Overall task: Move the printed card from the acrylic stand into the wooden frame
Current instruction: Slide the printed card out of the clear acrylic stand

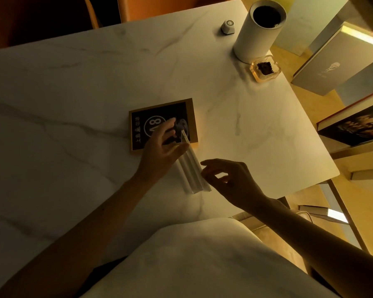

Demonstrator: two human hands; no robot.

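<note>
From the head camera, looking down on a white marble table, a wooden frame lies flat near the middle with a dark printed card inside its border; the card shows a circled "A8" and some small characters along its left edge. Just in front of the frame, nearer the person, sits a clear acrylic stand, its upper edge reaching over the frame's near corner. The left hand is over the lower right part of the frame, fingers loosely spread, with the thumb and forefinger seeming to close on the stand's top edge, though in this dim light I cannot tell for sure whether they grip it or only touch it. The right hand is just right of the stand's base, its fingers curled and apart, the fingertips close to the acrylic but holding nothing. At the table's far right corner stands a tall white cylinder with a dark opening, a small glass dish holding something dark just in front of it, and a small white device to its left. Books rest on shelving beyond the table's right edge.
</note>
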